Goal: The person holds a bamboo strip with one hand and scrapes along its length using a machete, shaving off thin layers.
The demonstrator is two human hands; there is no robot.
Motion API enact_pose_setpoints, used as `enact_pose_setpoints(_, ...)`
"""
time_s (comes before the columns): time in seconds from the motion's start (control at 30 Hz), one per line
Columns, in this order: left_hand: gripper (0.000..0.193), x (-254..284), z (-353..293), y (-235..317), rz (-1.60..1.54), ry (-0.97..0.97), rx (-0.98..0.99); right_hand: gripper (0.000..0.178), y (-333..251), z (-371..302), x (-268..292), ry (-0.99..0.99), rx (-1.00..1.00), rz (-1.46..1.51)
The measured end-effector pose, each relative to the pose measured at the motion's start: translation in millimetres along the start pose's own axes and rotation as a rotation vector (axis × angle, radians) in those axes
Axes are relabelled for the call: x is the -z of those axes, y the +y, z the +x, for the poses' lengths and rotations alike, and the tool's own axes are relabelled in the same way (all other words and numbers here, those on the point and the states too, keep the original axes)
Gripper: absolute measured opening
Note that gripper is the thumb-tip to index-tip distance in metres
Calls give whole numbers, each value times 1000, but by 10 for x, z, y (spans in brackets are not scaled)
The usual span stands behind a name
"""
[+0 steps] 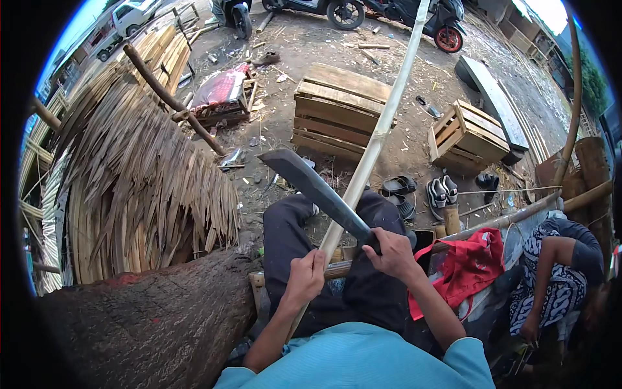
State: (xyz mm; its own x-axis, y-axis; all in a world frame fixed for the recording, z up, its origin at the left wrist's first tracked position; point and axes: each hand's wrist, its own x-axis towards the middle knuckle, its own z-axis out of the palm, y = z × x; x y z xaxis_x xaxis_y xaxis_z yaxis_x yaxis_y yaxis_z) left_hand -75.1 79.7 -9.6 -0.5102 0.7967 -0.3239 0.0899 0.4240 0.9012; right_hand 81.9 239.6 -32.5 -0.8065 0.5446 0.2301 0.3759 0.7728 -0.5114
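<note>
A long, pale split-bamboo pole (378, 144) slants up from my lap, past the wooden crates, to the top edge of the view. My left hand (304, 279) is wrapped round its lower part, above my thighs. In my right hand (395, 257) is the dark handle of a machete (310, 185), gripped with the fingers closed. The broad blade points up and to the left and crosses the pole just above my left hand. Whether its edge touches the bamboo I cannot tell. My legs in dark trousers are spread on either side of the pole.
Beside my left arm is a thick trunk (155, 324), with dry thatch (142, 175) beyond it. Wooden crates (343, 107) stand ahead; sandals and shoes (442, 192) lie nearer. A red cloth (470, 269) lies at my right, beside another person (557, 272). Motorbikes (447, 32) are parked behind.
</note>
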Motion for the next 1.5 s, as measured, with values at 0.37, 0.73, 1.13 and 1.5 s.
enact_pose_setpoints(0.37,38,56,156,-154,-152,52,29,43,-65,363,-128,-14,-237,106)
enact_pose_setpoints(0.73,33,86,-116,-321,-245,63,57,52,117,320,-44,-109,326,-228)
enact_pose_setpoints(1.13,41,-16,-469,-689,-305,-239,-57,49,73,298,225,-437,503,-123)
enact_pose_setpoints(1.5,41,177,-168,-476,-627,-483,96,52,-10,121,201,-310,482,-159)
